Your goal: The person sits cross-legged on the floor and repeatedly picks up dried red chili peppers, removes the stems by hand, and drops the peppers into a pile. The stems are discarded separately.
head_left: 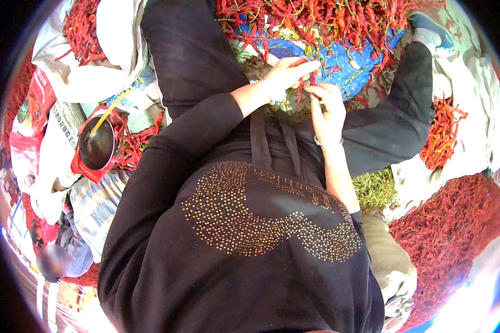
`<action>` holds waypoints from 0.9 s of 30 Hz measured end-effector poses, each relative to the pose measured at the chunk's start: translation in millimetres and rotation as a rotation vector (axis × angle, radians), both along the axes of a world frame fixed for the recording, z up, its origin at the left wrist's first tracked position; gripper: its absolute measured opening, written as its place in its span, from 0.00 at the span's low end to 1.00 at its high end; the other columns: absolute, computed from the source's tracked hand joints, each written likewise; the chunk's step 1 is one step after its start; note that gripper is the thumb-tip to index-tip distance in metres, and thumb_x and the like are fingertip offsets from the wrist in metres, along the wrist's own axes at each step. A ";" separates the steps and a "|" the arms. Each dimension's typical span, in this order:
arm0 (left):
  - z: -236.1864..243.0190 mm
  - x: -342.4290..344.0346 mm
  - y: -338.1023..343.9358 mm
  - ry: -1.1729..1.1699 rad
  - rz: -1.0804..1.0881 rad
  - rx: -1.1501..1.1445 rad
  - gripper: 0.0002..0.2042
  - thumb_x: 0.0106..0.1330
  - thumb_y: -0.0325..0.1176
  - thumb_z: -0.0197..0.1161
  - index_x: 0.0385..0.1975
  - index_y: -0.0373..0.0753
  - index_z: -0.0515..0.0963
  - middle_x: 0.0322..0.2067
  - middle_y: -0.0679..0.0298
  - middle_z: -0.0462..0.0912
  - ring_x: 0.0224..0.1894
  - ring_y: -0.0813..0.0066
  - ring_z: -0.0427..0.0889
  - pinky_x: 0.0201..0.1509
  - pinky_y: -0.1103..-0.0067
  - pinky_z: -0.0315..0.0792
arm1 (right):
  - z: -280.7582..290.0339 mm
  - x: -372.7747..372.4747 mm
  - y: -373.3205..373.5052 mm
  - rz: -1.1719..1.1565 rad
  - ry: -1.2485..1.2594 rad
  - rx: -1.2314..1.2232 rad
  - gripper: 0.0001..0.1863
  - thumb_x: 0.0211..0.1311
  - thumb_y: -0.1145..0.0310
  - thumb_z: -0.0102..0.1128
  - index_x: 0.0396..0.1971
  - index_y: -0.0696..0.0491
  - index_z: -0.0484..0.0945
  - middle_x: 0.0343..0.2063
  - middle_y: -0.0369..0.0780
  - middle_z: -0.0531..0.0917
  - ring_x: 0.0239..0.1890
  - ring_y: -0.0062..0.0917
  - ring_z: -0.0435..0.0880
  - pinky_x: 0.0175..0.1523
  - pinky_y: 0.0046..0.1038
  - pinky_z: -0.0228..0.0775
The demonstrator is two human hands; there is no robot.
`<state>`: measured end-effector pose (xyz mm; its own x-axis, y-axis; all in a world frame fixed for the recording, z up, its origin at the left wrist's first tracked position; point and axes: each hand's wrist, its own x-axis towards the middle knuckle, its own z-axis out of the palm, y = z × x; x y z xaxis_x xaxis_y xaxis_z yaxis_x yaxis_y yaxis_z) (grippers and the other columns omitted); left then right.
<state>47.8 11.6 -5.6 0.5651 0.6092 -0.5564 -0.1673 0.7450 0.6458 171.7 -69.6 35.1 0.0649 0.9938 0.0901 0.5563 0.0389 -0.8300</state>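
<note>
My left hand (283, 76) reaches in over my lap, its thumb and fingers pinched together on a red chili pepper (315, 74) that shows by the fingertips. Just to the right and nearer, my right hand (329, 105) is closed in a pinch, with red chili at its fingertips. Whether both hands grip the same pepper is hard to make out. Beyond them, a heap of dried red chilies (339, 25) with stems lies at the edge of a blue plastic sheet (344, 72). Loose chilies and stem bits are scattered over the sheet.
At left, a dark bowl (96, 145) with yellow chopsticks (106, 118) sits in something red, near white sacks (116, 33). A pile of green stems (375, 190) lies right of me, before a wide spread of red chilies (450, 238). Another person (75, 244) is at far left.
</note>
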 end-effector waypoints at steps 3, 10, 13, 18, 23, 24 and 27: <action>5.6 -8.7 -3.0 0.043 -0.021 0.132 0.10 0.64 0.37 0.53 0.28 0.38 0.76 0.20 0.76 0.70 0.21 0.91 0.64 0.23 0.90 0.58 | -5.4 5.1 -2.5 0.111 0.016 0.097 0.11 0.52 0.82 0.49 0.34 0.54 0.75 0.31 0.40 0.76 0.37 0.27 0.76 0.44 0.24 0.65; 32.5 -19.0 -28.6 0.222 -0.432 0.384 0.10 0.65 0.36 0.51 0.34 0.35 0.73 0.20 0.72 0.71 0.23 0.88 0.69 0.25 0.87 0.64 | -10.5 18.0 -8.7 -0.171 0.933 -0.558 0.09 0.60 0.73 0.53 0.39 0.57 0.75 0.32 0.34 0.79 0.28 0.12 0.72 0.33 0.14 0.63; 18.8 -23.4 -32.0 0.339 -0.412 0.875 0.10 0.65 0.35 0.51 0.33 0.35 0.73 0.19 0.72 0.71 0.18 0.88 0.68 0.21 0.87 0.63 | -4.9 6.6 -11.9 -0.234 1.119 -0.595 0.10 0.61 0.72 0.51 0.41 0.56 0.76 0.30 0.32 0.78 0.28 0.12 0.71 0.33 0.13 0.62; 24.9 -29.0 -33.3 0.143 -0.397 0.286 0.10 0.65 0.36 0.51 0.27 0.36 0.72 0.16 0.72 0.70 0.14 0.88 0.65 0.16 0.87 0.60 | -13.7 12.4 -18.9 -0.088 0.767 -0.595 0.10 0.57 0.75 0.54 0.40 0.57 0.75 0.31 0.33 0.79 0.28 0.12 0.74 0.32 0.13 0.63; 14.9 -28.5 -31.0 0.193 -0.402 0.439 0.10 0.62 0.36 0.54 0.25 0.36 0.72 0.15 0.74 0.66 0.17 0.90 0.62 0.19 0.85 0.58 | -9.5 14.6 -11.0 -0.081 0.807 -0.624 0.05 0.55 0.77 0.56 0.33 0.56 0.76 0.26 0.32 0.78 0.24 0.11 0.73 0.28 0.14 0.63; 21.0 -30.0 -28.8 0.172 -0.424 0.261 0.10 0.62 0.35 0.55 0.25 0.36 0.72 0.15 0.74 0.66 0.19 0.90 0.62 0.20 0.85 0.58 | -11.0 16.2 -10.0 -0.073 0.802 -0.635 0.04 0.55 0.77 0.57 0.32 0.56 0.76 0.25 0.32 0.78 0.24 0.10 0.73 0.28 0.14 0.63; 1.8 -27.9 -30.2 0.159 -0.363 0.537 0.09 0.62 0.36 0.55 0.25 0.36 0.72 0.14 0.74 0.66 0.17 0.89 0.62 0.18 0.85 0.57 | -15.4 16.0 -8.2 -0.079 0.746 -0.632 0.02 0.55 0.76 0.57 0.29 0.55 0.75 0.21 0.31 0.77 0.21 0.10 0.71 0.27 0.14 0.62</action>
